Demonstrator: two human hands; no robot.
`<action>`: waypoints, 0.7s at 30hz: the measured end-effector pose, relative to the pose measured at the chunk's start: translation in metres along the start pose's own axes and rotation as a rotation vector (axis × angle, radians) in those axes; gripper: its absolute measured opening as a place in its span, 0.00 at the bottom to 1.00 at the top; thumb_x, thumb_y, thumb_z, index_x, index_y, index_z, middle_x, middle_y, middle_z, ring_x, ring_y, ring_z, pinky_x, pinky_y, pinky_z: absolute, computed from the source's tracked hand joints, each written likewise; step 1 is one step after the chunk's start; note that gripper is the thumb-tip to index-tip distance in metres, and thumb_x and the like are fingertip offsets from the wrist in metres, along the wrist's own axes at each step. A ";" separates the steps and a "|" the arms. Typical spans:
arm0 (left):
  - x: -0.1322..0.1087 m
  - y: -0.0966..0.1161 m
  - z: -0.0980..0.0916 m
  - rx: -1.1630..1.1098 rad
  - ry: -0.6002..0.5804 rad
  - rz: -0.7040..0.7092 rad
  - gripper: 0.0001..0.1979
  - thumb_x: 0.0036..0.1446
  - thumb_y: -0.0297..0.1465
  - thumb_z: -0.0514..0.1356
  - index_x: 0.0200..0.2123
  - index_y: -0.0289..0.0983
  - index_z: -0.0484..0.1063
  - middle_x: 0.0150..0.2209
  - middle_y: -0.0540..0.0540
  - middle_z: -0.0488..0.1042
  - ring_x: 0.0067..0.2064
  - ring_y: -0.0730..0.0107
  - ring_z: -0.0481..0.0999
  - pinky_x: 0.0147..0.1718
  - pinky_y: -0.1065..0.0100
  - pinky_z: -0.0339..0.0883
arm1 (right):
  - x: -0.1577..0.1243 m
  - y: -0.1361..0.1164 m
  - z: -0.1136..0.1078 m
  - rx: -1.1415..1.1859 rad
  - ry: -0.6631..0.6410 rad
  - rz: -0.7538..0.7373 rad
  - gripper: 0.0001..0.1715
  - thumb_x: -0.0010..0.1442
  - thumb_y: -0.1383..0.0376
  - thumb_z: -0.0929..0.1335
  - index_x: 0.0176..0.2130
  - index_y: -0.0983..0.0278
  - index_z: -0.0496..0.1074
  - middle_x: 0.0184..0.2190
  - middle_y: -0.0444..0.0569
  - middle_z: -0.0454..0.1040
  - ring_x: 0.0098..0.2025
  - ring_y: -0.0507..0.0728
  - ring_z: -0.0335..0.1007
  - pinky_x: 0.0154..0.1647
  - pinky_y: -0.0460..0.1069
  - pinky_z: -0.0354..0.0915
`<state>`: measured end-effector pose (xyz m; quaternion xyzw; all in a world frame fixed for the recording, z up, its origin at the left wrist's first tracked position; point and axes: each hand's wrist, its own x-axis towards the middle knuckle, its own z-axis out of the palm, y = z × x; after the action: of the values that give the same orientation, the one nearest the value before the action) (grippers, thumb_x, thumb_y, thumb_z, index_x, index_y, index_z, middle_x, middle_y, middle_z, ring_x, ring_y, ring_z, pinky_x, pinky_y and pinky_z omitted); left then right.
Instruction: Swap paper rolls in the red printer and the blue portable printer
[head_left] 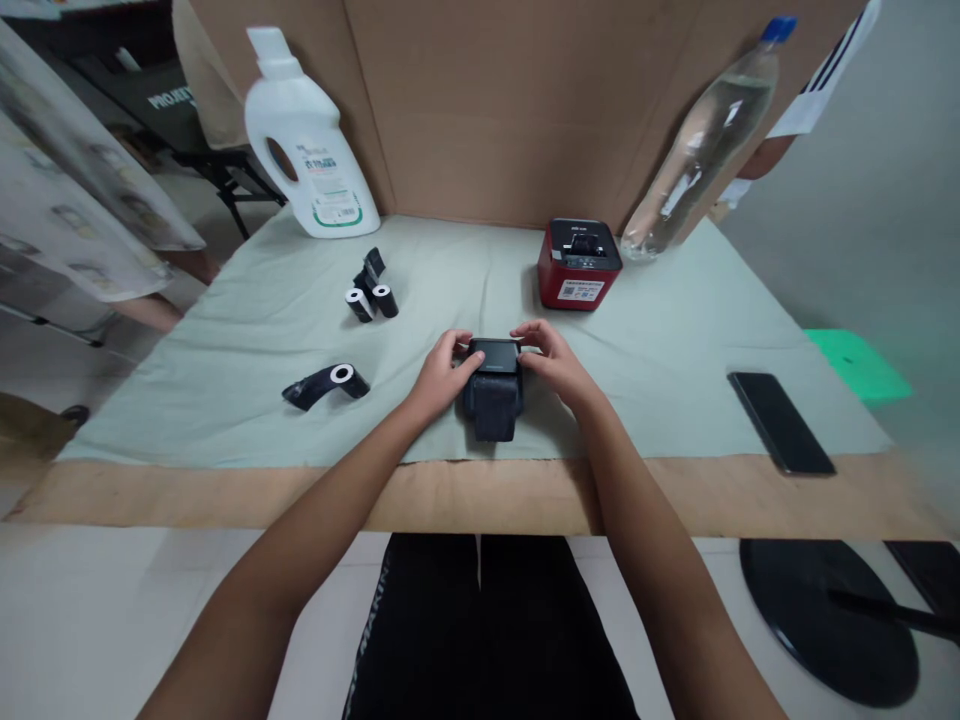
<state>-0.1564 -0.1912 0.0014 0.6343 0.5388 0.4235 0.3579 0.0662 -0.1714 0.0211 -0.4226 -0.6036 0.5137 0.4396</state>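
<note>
A small black handheld device with a screen [498,356] lies on the cloth in front of me; it looks like a payment terminal. A dark strip [495,410] extends from its near end toward me. My left hand [444,375] grips the device's left side, thumb at the screen's edge and fingers curled behind. On the opposite side, my right hand [556,362] holds the right edge between bent fingers and thumb. To the left lies a partly unrolled black paper roll [341,385]. Farther back, several more black paper rolls [369,290] sit close together.
A red and black box-shaped device [579,265] stands at back right, near a leaning clear bottle [705,150]. A white jug [311,150] stands at back left, before a cardboard panel [510,110]. A phone [780,422] lies at right. Other people's limbs show beyond the table.
</note>
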 end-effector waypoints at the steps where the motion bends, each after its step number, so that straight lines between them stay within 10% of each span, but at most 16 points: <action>1: 0.000 0.000 -0.001 -0.021 -0.043 0.004 0.22 0.62 0.41 0.63 0.56 0.39 0.71 0.59 0.38 0.76 0.60 0.52 0.76 0.61 0.51 0.69 | 0.000 0.000 -0.002 0.005 -0.028 0.032 0.23 0.48 0.60 0.74 0.45 0.54 0.70 0.52 0.49 0.76 0.58 0.66 0.71 0.62 0.62 0.67; 13: 0.009 -0.002 -0.009 -0.245 -0.252 -0.057 0.38 0.56 0.40 0.69 0.67 0.36 0.67 0.66 0.34 0.72 0.69 0.47 0.70 0.70 0.48 0.61 | -0.001 0.001 0.002 -0.039 -0.156 0.022 0.24 0.55 0.56 0.74 0.51 0.52 0.72 0.59 0.51 0.74 0.68 0.67 0.66 0.71 0.64 0.62; 21: 0.009 -0.012 -0.023 -0.153 -0.322 0.008 0.38 0.62 0.39 0.58 0.74 0.39 0.60 0.72 0.38 0.66 0.75 0.48 0.63 0.76 0.46 0.52 | -0.055 -0.002 -0.003 -0.298 -0.082 0.111 0.46 0.57 0.56 0.73 0.70 0.60 0.63 0.71 0.62 0.64 0.73 0.72 0.61 0.71 0.68 0.62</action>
<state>-0.1819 -0.1804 0.0011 0.6669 0.4381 0.3577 0.4851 0.0833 -0.2233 0.0178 -0.4944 -0.6663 0.4588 0.3180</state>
